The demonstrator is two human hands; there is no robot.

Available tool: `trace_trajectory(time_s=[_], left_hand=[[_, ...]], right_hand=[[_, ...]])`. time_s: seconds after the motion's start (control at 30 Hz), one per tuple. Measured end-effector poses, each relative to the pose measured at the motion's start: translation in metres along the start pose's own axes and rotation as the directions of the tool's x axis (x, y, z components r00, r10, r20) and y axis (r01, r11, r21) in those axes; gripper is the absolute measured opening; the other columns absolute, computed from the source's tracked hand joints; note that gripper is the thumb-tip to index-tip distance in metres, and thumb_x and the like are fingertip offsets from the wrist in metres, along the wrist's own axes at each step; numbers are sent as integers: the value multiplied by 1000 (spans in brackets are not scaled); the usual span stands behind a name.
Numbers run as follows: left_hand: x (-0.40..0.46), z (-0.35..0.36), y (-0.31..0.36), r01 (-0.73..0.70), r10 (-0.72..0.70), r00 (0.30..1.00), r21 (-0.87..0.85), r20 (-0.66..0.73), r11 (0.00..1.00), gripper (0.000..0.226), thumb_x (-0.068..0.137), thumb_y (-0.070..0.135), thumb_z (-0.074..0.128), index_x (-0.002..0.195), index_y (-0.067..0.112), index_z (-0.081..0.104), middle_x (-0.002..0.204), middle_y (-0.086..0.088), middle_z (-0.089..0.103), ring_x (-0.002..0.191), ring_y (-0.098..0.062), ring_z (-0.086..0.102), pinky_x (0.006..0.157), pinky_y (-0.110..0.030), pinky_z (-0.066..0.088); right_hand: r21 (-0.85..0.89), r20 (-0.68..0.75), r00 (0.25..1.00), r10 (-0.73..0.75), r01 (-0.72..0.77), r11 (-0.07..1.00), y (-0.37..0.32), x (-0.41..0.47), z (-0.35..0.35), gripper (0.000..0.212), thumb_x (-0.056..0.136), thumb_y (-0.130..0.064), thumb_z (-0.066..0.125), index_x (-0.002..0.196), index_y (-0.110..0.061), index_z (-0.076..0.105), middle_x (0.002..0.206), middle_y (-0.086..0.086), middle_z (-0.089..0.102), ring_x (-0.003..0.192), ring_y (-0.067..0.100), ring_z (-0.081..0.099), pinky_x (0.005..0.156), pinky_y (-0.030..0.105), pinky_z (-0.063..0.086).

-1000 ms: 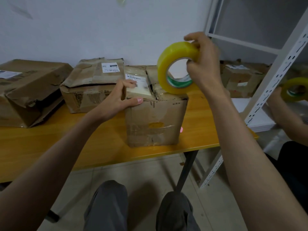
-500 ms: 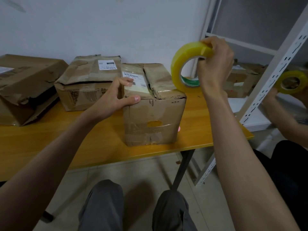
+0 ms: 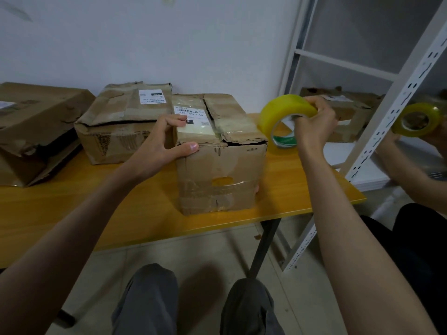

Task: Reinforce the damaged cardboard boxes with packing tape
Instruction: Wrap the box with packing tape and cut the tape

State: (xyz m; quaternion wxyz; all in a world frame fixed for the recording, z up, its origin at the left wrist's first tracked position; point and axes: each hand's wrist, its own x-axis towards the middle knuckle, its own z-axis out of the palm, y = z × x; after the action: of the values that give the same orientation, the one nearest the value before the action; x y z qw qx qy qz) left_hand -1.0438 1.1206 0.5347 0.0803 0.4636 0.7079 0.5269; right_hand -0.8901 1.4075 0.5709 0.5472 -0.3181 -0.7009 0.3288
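Observation:
A crumpled cardboard box (image 3: 219,170) with a torn top seam and a white label stands near the front edge of the orange table (image 3: 72,209). My left hand (image 3: 162,143) grips its top left corner, thumb on the front edge and fingers over the label. To the right of the box, my right hand (image 3: 312,128) holds a yellow roll of packing tape (image 3: 281,112) just above the table, fingers through its core. Whether a strip of tape runs from the roll to the box cannot be made out.
Two more dented boxes (image 3: 125,122) (image 3: 31,126) lie at the back left of the table. A white metal shelf frame (image 3: 377,131) stands to the right, with another box (image 3: 348,117) behind it. Another person's hand (image 3: 435,139) holds a second tape roll (image 3: 416,119) at far right.
My right hand has carried the tape roll down and to the right, from above the box's top to beside its right edge. My left hand keeps its grip on the box.

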Motion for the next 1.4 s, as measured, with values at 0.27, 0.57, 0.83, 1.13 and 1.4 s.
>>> trace_trajectory(time_s=[0.27,0.57,0.83,1.13,1.4], left_hand=[[-1,0,3,26,-25,1000,51,-5,998,71,75,62,72,129,27,43,153,16,38,128,8,46,92,-17,49],[-9,-5,39,-124,73,991,548,114,827,60,95,51,34,152,32,43,157,14,22,145,4,1,119,-26,-4],[31,20,79,-70,-196,920,636,338,768,110,76,95,18,161,26,19,170,9,8,155,-13,10,124,-36,12],[122,77,92,-154,-82,895,474,439,867,29,84,52,75,80,25,69,62,19,56,63,0,51,67,-27,35],[122,77,78,-134,-53,883,359,467,924,37,84,54,75,72,20,64,61,8,43,60,-8,38,63,-31,27]], right_hand=[[98,61,986,153,-158,983,30,-20,8,32,83,8,69,87,-24,68,77,-14,64,72,2,62,75,34,59],[198,120,985,123,-145,969,28,-39,14,33,88,7,62,84,-26,63,83,-6,65,77,7,60,71,28,51],[326,172,974,150,-200,924,31,-59,8,40,90,2,64,121,-21,59,113,-9,63,100,-4,60,82,15,50],[442,436,877,203,-405,800,58,-63,-8,57,78,-11,55,130,-32,58,132,-1,60,121,15,56,95,31,49],[-278,608,752,253,-97,956,109,-101,19,8,92,-26,62,86,-20,63,97,11,63,93,25,55,80,38,45]])
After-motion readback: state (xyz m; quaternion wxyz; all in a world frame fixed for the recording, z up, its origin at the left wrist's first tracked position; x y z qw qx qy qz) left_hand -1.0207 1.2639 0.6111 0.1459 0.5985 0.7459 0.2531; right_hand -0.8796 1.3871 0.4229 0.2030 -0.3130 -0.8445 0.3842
